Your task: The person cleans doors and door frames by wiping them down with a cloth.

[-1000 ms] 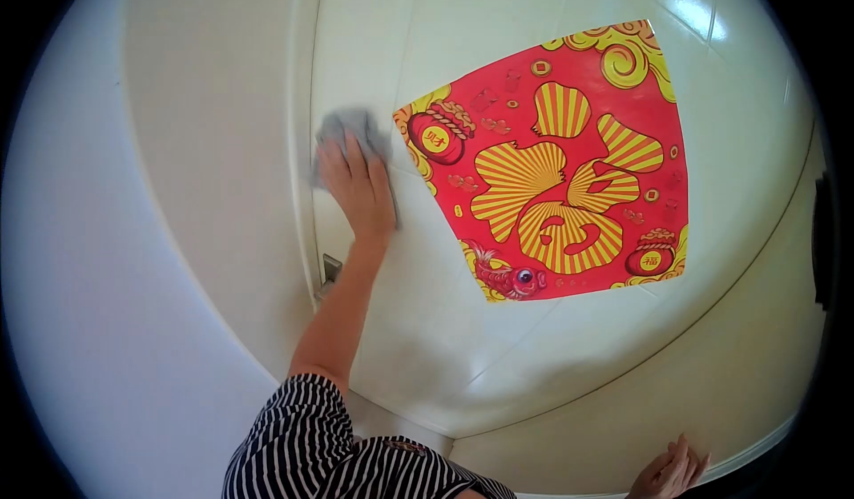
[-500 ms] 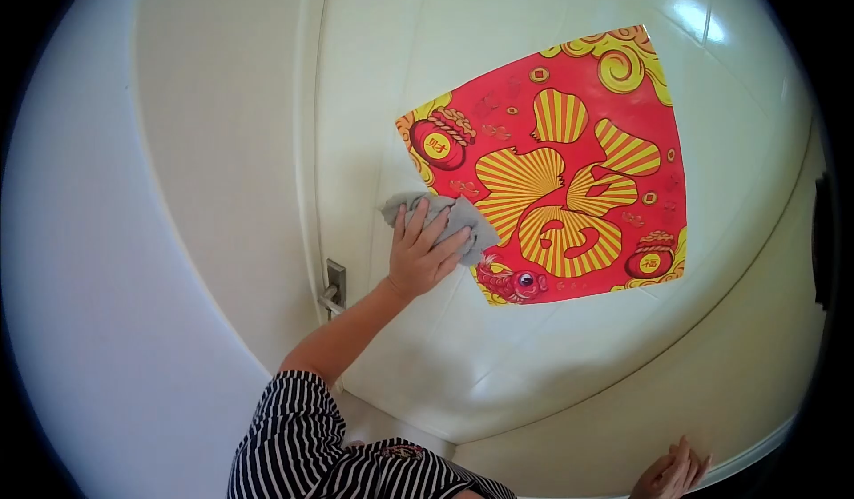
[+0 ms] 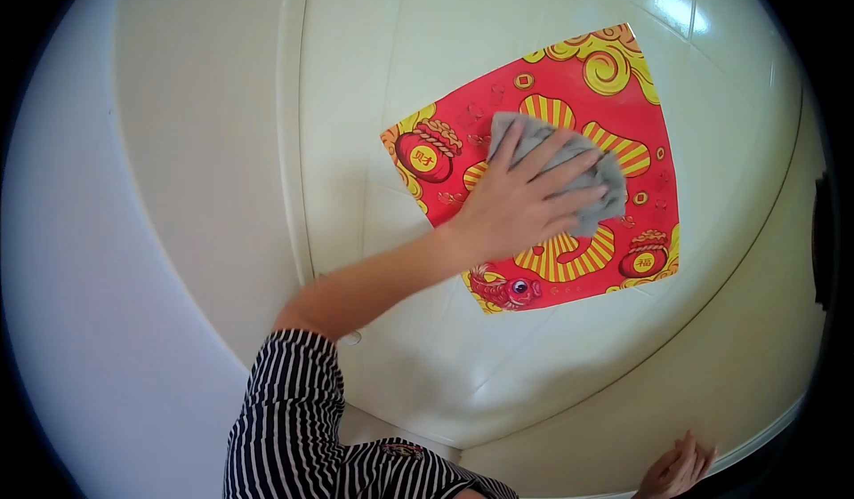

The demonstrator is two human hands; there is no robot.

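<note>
My left hand (image 3: 511,205) presses a crumpled grey cloth (image 3: 578,174) against the middle of a red and yellow poster (image 3: 569,296). Its fingers are spread over the cloth, holding it to the surface. The poster is on a pale door (image 3: 418,339) and carries striped yellow shapes, money bags, coins and a fish; the hand and cloth hide part of the central design. Low at the right edge, my right hand (image 3: 678,470) is away from the poster, its fingers loosely bent and apart with nothing visible in them.
A door frame (image 3: 298,125) runs down the left beside a white wall (image 3: 62,232). The door handle is mostly hidden behind my left forearm. At the right, a beige wall (image 3: 712,357) meets the door, and a dark object (image 3: 821,241) shows at the edge.
My left hand has slid the cloth up and right, from the poster's lower left edge to its middle. The right hand has barely moved.
</note>
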